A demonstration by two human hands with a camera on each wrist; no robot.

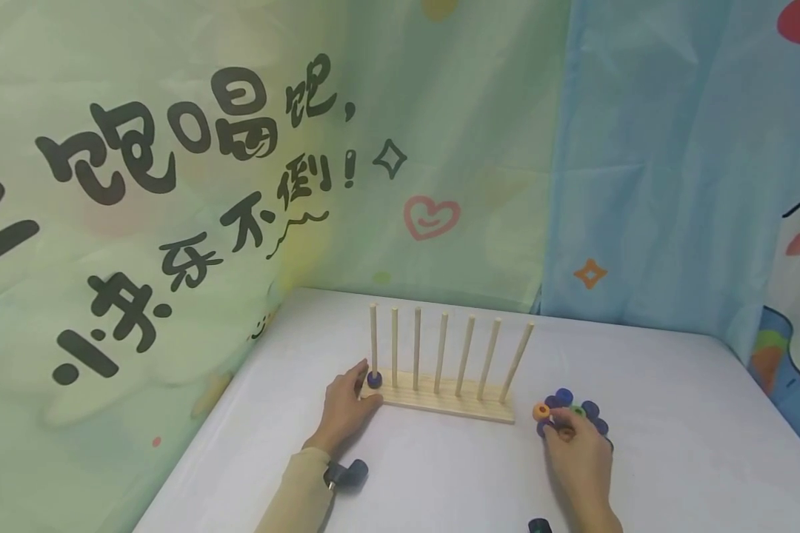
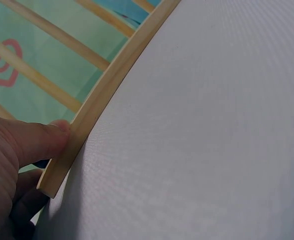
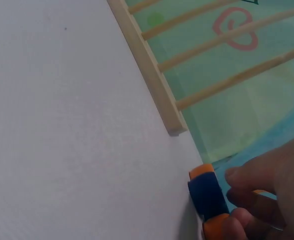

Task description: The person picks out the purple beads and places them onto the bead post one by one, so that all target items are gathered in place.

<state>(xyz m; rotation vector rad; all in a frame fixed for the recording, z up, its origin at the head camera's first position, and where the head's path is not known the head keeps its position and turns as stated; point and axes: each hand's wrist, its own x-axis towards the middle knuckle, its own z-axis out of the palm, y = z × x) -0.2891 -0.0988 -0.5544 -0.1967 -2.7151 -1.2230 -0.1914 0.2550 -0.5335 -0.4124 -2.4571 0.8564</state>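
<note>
My left hand (image 1: 348, 403) grips the left end of a wooden peg stand (image 1: 440, 403), its thumb on the front edge of the base and the fingers behind. A dark blue bead (image 1: 374, 380) sits at the foot of the leftmost peg. Off the stand's right end, my right hand (image 1: 580, 451) reaches into a cluster of beads, fingers bent. An orange bead (image 1: 541, 411) lies just left of its fingertips, and a blue bead (image 3: 208, 194) shows beside them in the right wrist view. I cannot tell whether the fingers pinch a bead.
Several blue beads (image 1: 590, 409) and a green bead (image 1: 577, 411) lie beyond the right hand. Upright pegs (image 1: 468, 355) rise along the base. The white table (image 1: 440, 481) meets printed cloth (image 1: 433, 148) at the back and left. A dark wrist device (image 1: 347, 474) sits at the left cuff.
</note>
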